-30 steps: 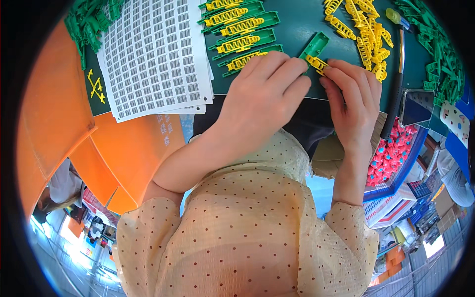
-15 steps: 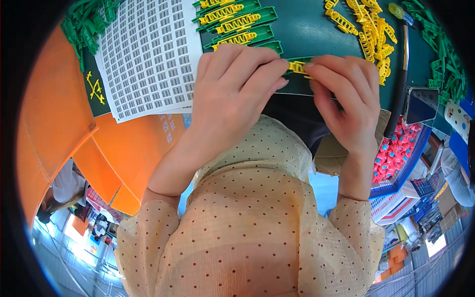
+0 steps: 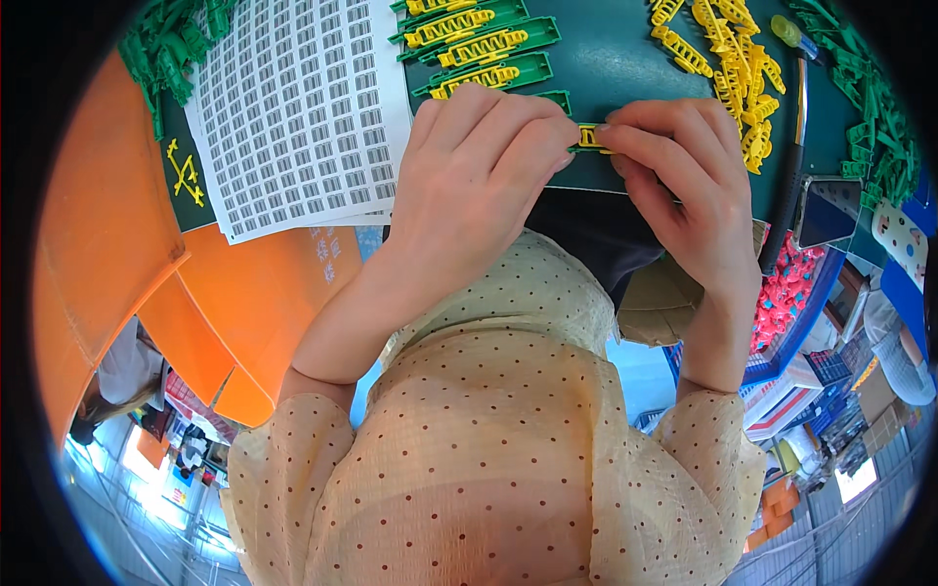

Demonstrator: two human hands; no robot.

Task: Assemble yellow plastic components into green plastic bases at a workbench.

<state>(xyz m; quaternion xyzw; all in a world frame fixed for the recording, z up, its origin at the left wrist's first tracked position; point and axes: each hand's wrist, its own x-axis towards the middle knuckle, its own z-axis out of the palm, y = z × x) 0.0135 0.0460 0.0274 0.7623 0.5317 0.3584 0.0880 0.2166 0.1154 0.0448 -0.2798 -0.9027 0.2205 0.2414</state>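
Near the table's front edge, my left hand (image 3: 484, 176) is closed with its fingertips on the left part of a small pair of plastic parts. A yellow ladder-like plastic piece (image 3: 588, 137) shows in the gap between my hands, with a sliver of green plastic along its edge. My right hand (image 3: 684, 161) pinches the right end between thumb and fingers. My fingers hide most of both parts. Just beyond my left hand, several green plastic holders (image 3: 535, 68) lie in a row, with yellow ladder pieces (image 3: 484, 46) set in them.
Loose yellow pieces (image 3: 738, 73) are heaped at the back right, beside a black-handled tool (image 3: 788, 195) and a phone-like dark device (image 3: 829, 212). Green parts pile up at the far right (image 3: 870, 107) and far left (image 3: 176, 54). Printed label sheets (image 3: 293, 117) cover the left of the table.
Both hands have shifted slightly to the right with the parts. The green edge, seen above the yellow piece before, now shows below it.
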